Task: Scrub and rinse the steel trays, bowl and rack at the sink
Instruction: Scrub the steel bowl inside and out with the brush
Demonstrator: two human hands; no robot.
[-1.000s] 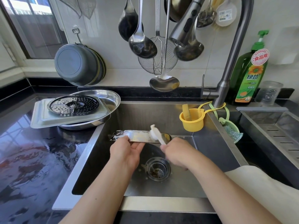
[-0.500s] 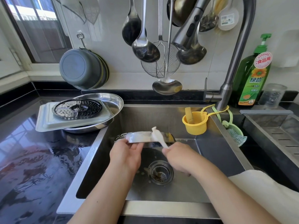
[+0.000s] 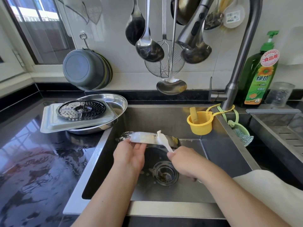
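The black desk [image 3: 37, 169] runs along my left, wet and shiny, and the steel sink [image 3: 183, 192] is sunk into it right in front of me, its drain [image 3: 165, 174] near the middle of the floor. On the desk at the sink's back left corner sits the round bowl [image 3: 118, 102], with a rectangular tray [image 3: 49, 123] lying across it and the perforated round rack [image 3: 81, 109] on top of that tray. The tap [image 3: 236, 76] rises from the back right, a green soap bottle [image 3: 260, 74] just beside it and a yellow cup [image 3: 200, 124] hanging from its base into the sink. Ladles [image 3: 148, 45] hang on the wall above. Over the sink, above the drain, I hold a second tray [image 3: 147, 139] nearly edge-on; its face is soapy. My left hand [image 3: 129, 157] has a closed grip on its near left edge, fingers curled under and thumb on top. My right hand [image 3: 185, 163] has a closed grip on a white cloth [image 3: 163, 140], which is draped over the tray's rim.
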